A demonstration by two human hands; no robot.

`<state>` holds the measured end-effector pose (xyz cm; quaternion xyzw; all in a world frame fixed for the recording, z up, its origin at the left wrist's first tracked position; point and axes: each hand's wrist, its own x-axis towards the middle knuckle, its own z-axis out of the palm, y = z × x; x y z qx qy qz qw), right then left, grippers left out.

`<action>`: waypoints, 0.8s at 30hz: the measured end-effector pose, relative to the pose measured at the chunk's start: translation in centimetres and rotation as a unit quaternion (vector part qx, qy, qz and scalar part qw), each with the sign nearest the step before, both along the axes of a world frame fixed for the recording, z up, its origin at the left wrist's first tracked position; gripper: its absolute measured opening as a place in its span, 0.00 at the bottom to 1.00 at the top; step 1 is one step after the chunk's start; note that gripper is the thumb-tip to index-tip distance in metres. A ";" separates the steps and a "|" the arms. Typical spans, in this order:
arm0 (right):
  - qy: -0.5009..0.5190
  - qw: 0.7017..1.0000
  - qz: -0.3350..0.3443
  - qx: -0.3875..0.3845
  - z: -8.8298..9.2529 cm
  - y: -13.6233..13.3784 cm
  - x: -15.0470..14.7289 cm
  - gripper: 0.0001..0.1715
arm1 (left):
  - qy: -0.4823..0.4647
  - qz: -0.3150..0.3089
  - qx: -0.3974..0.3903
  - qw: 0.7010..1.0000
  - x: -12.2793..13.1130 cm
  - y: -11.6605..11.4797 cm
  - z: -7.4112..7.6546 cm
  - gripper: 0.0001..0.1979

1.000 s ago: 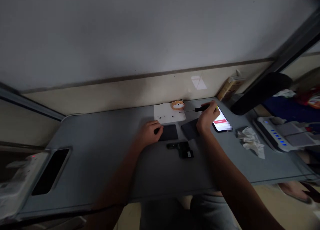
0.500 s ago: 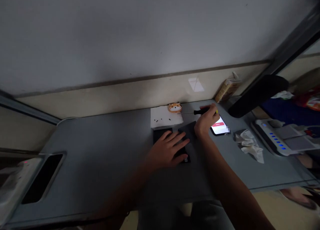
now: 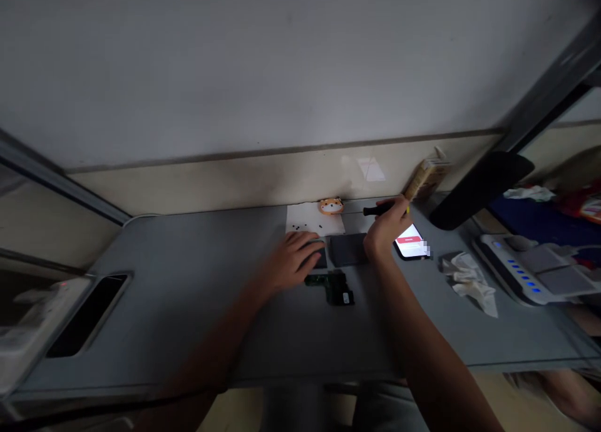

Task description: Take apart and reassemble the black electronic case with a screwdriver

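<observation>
My left hand point(image 3: 293, 260) rests over a dark flat rectangular piece point(image 3: 321, 258), covering most of it. Its fingers are stretched out and slightly apart. A black-handled screwdriver point(image 3: 372, 211) is gripped in my right hand point(image 3: 387, 228), its thin shaft pointing left toward a small orange and white animal-face object point(image 3: 331, 206). Beside my right wrist lies another dark flat panel point(image 3: 348, 250). Nearer to me sits a green circuit board point(image 3: 339, 288) with a white label. Several tiny dark screws point(image 3: 306, 225) are scattered on a white sheet point(image 3: 312, 213) behind my left hand.
To the right are a lit phone point(image 3: 413, 244), crumpled tissue point(image 3: 469, 280), a black cylinder point(image 3: 481, 191), a carton point(image 3: 428, 176) and a white device with blue lights point(image 3: 521, 272). A dark-screened phone point(image 3: 89, 316) lies at the left. A wall stands behind the desk point(image 3: 197, 257).
My left hand has moved left and away from me, uncovering the green circuit board. My right hand keeps hold of the screwdriver in nearly the same place. The view has shifted slightly.
</observation>
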<state>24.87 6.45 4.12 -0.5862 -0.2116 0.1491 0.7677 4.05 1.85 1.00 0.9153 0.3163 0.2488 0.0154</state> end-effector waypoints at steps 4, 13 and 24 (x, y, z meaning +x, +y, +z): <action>-0.001 1.000 0.008 0.024 0.4 -0.2 -0.1 0.24 | -0.015 0.043 0.027 0.999 -1.7 1.5 0.0 0.18; -0.088 0.992 -0.032 0.084 2.1 -1.6 -0.1 0.26 | -0.035 0.093 -0.028 0.995 -3.4 2.6 -1.0 0.17; -0.092 0.995 0.027 0.036 1.4 -1.6 -1.5 0.28 | -0.091 0.218 -0.012 0.972 -5.3 3.2 -1.9 0.18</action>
